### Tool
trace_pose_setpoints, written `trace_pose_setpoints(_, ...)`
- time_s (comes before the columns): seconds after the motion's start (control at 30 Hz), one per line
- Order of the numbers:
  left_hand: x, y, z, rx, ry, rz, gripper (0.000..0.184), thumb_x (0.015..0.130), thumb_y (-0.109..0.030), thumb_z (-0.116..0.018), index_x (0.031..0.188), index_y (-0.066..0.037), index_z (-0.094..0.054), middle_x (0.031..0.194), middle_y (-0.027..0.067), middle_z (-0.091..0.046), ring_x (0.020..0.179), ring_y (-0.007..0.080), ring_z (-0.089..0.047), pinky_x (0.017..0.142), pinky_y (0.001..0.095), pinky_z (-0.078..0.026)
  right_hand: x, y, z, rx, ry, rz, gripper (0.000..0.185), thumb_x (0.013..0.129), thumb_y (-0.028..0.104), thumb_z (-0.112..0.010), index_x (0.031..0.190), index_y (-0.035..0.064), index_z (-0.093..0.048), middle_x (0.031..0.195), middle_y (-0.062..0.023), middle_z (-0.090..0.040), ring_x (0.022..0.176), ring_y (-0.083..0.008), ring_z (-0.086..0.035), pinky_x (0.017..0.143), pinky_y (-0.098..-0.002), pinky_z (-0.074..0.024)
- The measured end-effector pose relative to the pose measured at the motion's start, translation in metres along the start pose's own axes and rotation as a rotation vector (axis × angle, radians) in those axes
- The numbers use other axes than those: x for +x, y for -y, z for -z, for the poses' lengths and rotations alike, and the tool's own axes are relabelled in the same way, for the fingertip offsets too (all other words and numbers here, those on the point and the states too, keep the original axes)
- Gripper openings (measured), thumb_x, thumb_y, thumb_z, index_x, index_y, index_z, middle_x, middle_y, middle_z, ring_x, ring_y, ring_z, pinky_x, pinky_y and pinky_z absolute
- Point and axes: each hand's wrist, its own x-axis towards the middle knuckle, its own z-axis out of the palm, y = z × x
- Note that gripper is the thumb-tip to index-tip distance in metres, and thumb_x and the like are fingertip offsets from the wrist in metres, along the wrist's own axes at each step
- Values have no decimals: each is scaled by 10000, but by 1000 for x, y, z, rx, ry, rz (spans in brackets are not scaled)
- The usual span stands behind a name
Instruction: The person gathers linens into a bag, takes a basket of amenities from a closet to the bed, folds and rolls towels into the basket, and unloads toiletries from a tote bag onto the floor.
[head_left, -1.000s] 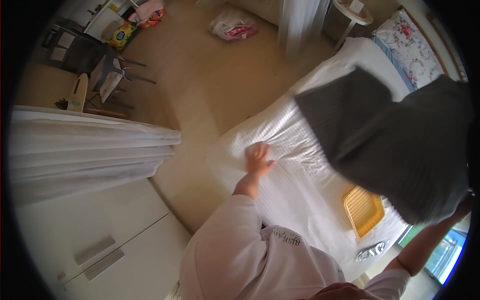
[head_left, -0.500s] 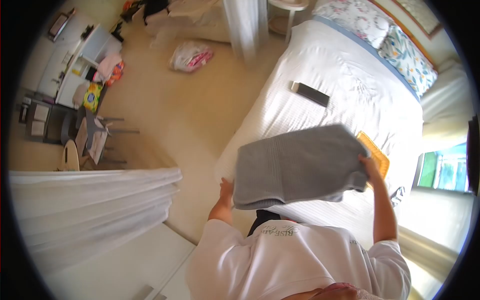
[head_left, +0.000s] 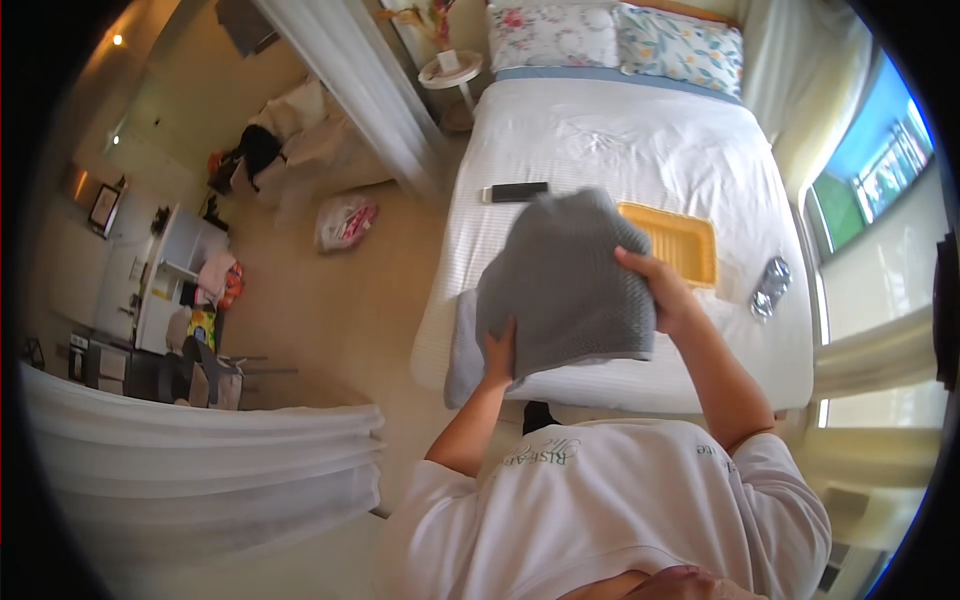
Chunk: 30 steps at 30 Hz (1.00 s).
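Note:
A grey towel (head_left: 565, 285) with a ribbed weave is held up over the near part of the bed, partly folded together. My right hand (head_left: 665, 290) grips its right edge, thumb on top and the other fingers out of sight behind the cloth. My left hand (head_left: 500, 352) holds the lower left side, its thumb showing against the front. Further left, a lighter grey cloth part (head_left: 461, 350) hangs down by the bed's side; whether it belongs to the same towel I cannot tell. Behind the towel, a yellow basket (head_left: 714, 250) rests on the bed, partly covered from view.
On the white-covered bed (head_left: 590, 140) lie a dark oblong box (head_left: 518, 192) and a shiny patterned pouch (head_left: 770, 288). Patterned pillows (head_left: 683, 47) are at the headboard. A plastic bag (head_left: 345, 223) sits on the floor, and a white curtain (head_left: 200, 450) hangs at lower left.
The wide-spread towel has been brought narrower as my hands came closer together. My left hand has moved right. The view has turned, showing more of the basket and pouch.

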Motion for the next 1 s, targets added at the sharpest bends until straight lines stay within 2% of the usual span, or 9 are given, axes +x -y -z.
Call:
trace_pose_setpoints(0.1, -31, -17, -28, -333, 510, 260, 991, 771, -686, -522, 1450, -73, -139, 1495, 154, -153, 1344, 378, -225, 1062, 480, -265, -101, 42, 13, 281, 10, 156, 330, 809, 245, -657, 1051, 24, -623, 927, -108, -666, 754, -214, -650, 715, -312, -530)
trace_pose_setpoints(0.17, 19, 63, -37, -1029, 1821, 642, 891, 817, -689, -437, 1458, -138, -156, 1490, 148, -177, 1376, 364, -128, 1084, 507, -204, -140, 45, 31, 442, 119, 333, 323, 810, 236, -653, 1026, -4, -625, 919, -118, -663, 759, -216, -647, 719, -320, -525)
trace_pose_setpoints(0.23, -46, 28, -94, -913, 1823, 588, 841, 853, -668, -395, 1452, -124, -166, 1479, 142, -203, 1363, 311, -200, 1085, 461, -236, -163, 37, 49, 412, 85, 446, 338, 811, 247, -654, 1016, -19, -624, 997, -128, -643, 875, -210, -631, 800, -326, -496)
trace_pose_setpoints(0.33, -130, -16, -162, -628, 1035, 455, 739, 902, -588, -379, 1426, -93, -215, 1453, 79, -287, 1308, 214, -320, 1040, 408, -325, -192, 32, 51, 210, -255, 519, 369, 805, 274, -664, 1014, -28, -620, 1074, -130, -607, 995, -205, -583, 900, -335, -437)
trace_pose_setpoints(0.37, -134, -24, -171, -402, 1003, 209, 676, 922, -556, -356, 1412, -102, -252, 1417, 66, -346, 1278, 228, -364, 1015, 416, -368, -200, 34, 56, 193, -337, 542, 378, 802, 283, -670, 1012, -26, -621, 1092, -128, -594, 1023, -205, -565, 925, -336, -415)
trace_pose_setpoints(0.5, -132, -86, -135, -564, 1058, 354, 624, 906, -550, -413, 1322, -85, -412, 1281, 99, -500, 1154, 257, -498, 955, 437, -427, -204, 37, 164, 255, -427, 992, 448, 774, 288, -669, 1100, -12, -602, 1081, -144, -598, 970, -190, -583, 805, -309, -491)
trace_pose_setpoints(0.67, -159, -201, -57, -471, 1016, 168, 477, 872, -376, -555, 1221, -54, -522, 1152, 129, -599, 1046, 269, -590, 859, 469, -490, -227, 32, 228, 154, -452, 642, 411, 824, 287, -622, 1062, -47, -595, 916, -141, -637, 787, -214, -633, 724, -316, -521)
trace_pose_setpoints(0.87, -179, -253, -68, -518, 1010, 174, 206, 874, -214, -579, 995, -52, -622, 952, 80, -673, 896, 219, -648, 821, 373, -519, -140, -51, 231, -744, -699, 454, 722, 787, 333, -702, 1334, -18, -389, 1274, -204, -489, 1117, -276, -531, 894, -364, -456)
trace_pose_setpoints(1.0, -208, -256, -88, -399, 1004, 145, 134, 859, -166, -600, 941, -64, -570, 878, 45, -623, 816, 180, -620, 757, 334, -515, -169, -52, 42, -422, 102, 820, 559, 882, 147, -584, 1392, 110, -358, 1363, -117, -426, 1243, -230, -411, 1008, -361, -362)
